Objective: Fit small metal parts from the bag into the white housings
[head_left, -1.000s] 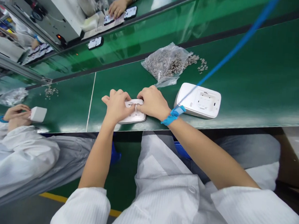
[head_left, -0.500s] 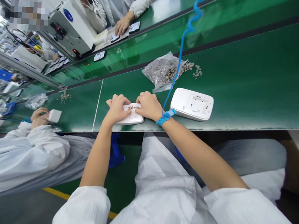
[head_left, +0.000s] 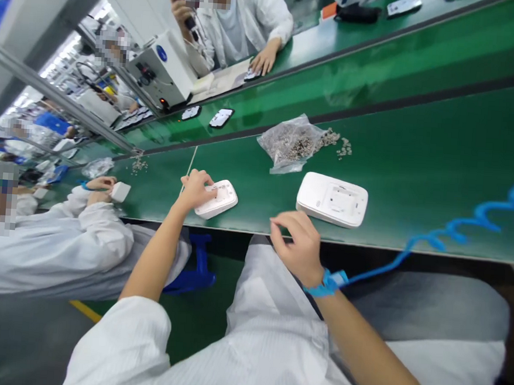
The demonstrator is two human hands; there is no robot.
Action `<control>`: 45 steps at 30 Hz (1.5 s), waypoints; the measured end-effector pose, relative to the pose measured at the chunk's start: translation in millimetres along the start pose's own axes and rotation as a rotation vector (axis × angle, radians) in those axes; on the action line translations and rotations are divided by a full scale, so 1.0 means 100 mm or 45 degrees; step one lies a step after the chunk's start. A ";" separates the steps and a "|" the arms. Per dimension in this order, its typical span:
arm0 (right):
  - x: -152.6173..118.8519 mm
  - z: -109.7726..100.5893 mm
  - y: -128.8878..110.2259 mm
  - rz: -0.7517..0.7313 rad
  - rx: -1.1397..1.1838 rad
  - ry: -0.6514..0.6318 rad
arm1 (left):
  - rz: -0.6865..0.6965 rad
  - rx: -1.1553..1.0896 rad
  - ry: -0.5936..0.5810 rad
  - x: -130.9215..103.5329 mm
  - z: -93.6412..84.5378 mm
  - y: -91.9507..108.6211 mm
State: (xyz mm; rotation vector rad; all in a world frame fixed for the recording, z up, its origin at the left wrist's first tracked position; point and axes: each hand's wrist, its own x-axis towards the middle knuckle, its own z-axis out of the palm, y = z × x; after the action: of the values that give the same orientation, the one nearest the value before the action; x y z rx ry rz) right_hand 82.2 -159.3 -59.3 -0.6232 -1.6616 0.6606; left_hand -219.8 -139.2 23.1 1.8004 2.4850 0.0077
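Observation:
My left hand (head_left: pixel 195 191) grips a white plastic housing (head_left: pixel 225 201) on the green bench, thumb on its upper face and fingers at the far left side. Recesses show in that face, partly covered by the thumb. My right hand (head_left: pixel 298 242) hovers at the bench's front edge, apart from the housing, its thumb and forefinger curled together in a pinch. Whether anything small is between those fingertips I cannot make out. A second white housing (head_left: pixel 312 193), larger-looking and with an open compartment on top, lies just beyond my right hand.
Behind the housings lies a clear plastic bag (head_left: pixel 282 144) of small metal parts, some spilled (head_left: pixel 344 147) beside it. A blue coiled cord (head_left: pixel 412 244) runs right from my wrist strap. One co-worker's hands (head_left: pixel 101 190) hold a white box at left; another person (head_left: pixel 266 55) works across the bench.
My right hand has come off the housing and moved right and towards me. My left hand still grips the housing, now turned. The blue cord has swung right, and the view has shifted.

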 end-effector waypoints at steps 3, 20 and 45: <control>-0.24 -0.15 -0.11 0.063 0.084 -0.036 | -0.119 -0.039 0.065 0.01 -0.21 -0.21; -0.41 -0.63 -0.10 -0.215 -0.557 0.155 | -0.263 -2.835 -0.522 -1.65 0.59 2.42; 0.74 -1.25 0.64 0.281 -0.644 -0.219 | 1.074 -1.154 0.172 0.60 0.49 2.21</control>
State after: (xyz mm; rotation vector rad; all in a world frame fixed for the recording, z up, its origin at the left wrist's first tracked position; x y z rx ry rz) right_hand 195.5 -50.9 -35.3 -1.1501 -1.9553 0.4546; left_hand -26.1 -15.2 -18.9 2.1511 1.1771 1.0948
